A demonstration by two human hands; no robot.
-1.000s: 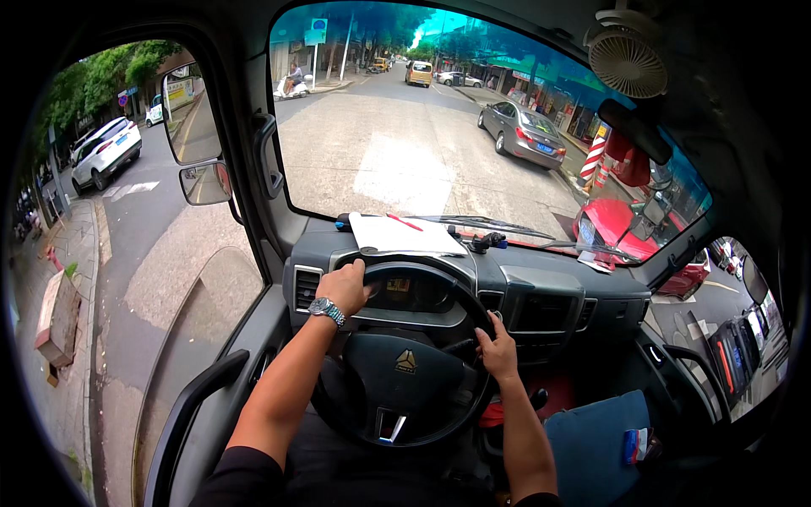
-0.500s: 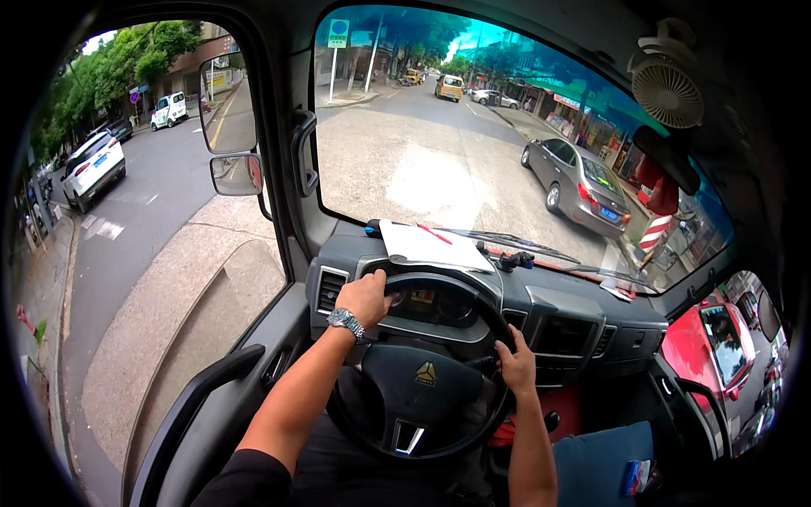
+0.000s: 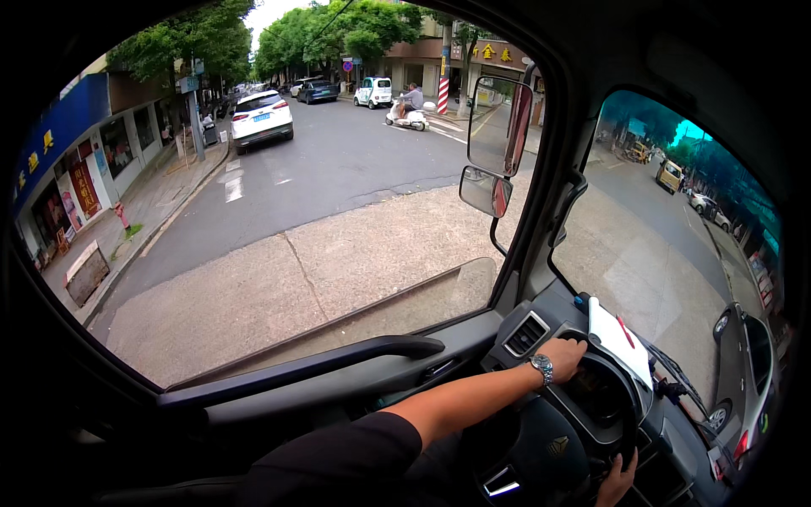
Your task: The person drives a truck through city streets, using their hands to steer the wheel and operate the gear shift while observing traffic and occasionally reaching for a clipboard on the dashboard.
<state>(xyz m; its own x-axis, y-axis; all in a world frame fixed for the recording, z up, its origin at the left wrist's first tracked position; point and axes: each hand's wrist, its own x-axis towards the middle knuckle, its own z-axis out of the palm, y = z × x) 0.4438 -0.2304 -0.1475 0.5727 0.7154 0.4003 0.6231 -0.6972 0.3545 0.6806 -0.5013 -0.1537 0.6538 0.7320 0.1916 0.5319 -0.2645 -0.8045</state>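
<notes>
The black steering wheel (image 3: 628, 429) is at the lower right, with a pale emblem on its hub. My left hand (image 3: 564, 357) is closed around the upper part of its rim, and a silver wristwatch (image 3: 542, 367) circles that wrist. Lower on the far side of the rim, my right hand (image 3: 617, 482) is wrapped round it, partly cut off by the dark picture edge. Just beyond my left hand, white papers (image 3: 617, 342) with a red pen (image 3: 625, 331) lie on the dashboard. An air vent (image 3: 525, 335) sits beside my left wrist.
Outside the side window, a white car (image 3: 261, 118) and a rider on a white scooter (image 3: 407, 114) are on the road. Side mirrors (image 3: 498, 127) hang by the window frame. Through the windscreen, a dark grey car (image 3: 742, 372) is close at right, a yellow van (image 3: 670, 176) farther ahead.
The view has swung left toward the side window, so the wheel and dashboard now appear lower right. A scooter rider has come into view. Both hands stay on the wheel.
</notes>
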